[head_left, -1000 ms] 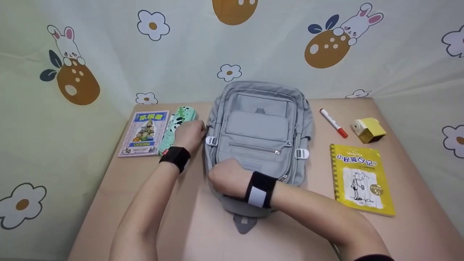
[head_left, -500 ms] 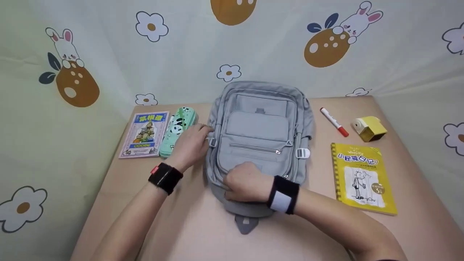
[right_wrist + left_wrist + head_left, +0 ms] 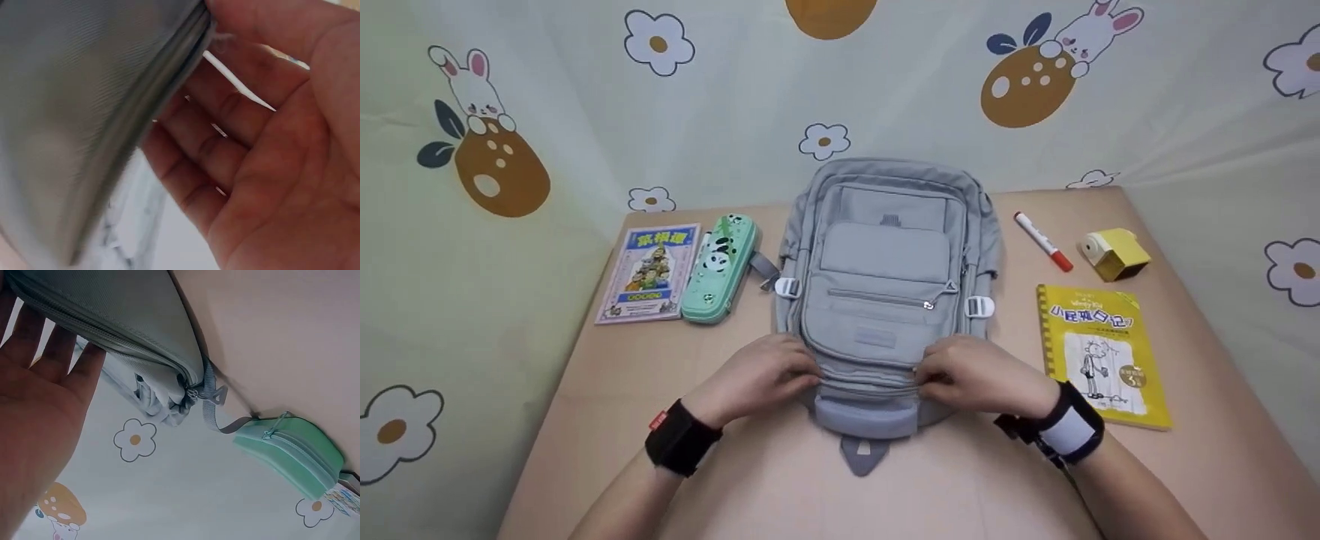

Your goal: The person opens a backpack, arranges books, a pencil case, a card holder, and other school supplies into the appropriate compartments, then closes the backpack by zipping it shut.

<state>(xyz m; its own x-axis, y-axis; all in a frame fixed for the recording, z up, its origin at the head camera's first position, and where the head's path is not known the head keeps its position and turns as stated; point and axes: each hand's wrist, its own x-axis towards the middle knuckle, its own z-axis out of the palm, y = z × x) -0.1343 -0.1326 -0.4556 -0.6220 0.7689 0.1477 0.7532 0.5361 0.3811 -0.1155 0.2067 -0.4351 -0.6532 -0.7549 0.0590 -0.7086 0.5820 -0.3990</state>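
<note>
A grey backpack [image 3: 896, 251] lies on the table, its near end between my two hands. My left hand [image 3: 761, 379] grips the near left edge, fingers bent over the fabric by the zipped seam. Opposite it, my right hand [image 3: 986, 375] pinches the near right edge. In the left wrist view, the fingers [image 3: 53, 354] reach behind the zipped edge of the backpack [image 3: 118, 309]; the thumb is hidden there. The right wrist view has curled fingers [image 3: 191, 169] and thumb at the seam of the backpack [image 3: 73, 101], which is blurred.
Left of the backpack lie a green panda pencil case [image 3: 720, 270] and a pink-edged booklet [image 3: 649, 277]. On the right are a red-capped marker [image 3: 1042, 241], a yellow pencil sharpener [image 3: 1116, 253] and a yellow book [image 3: 1110, 360]. A patterned curtain [image 3: 720, 150] stands behind.
My left hand has come from beside the pencil case down to the backpack's near left edge. My right hand has shifted right, across to the near right edge.
</note>
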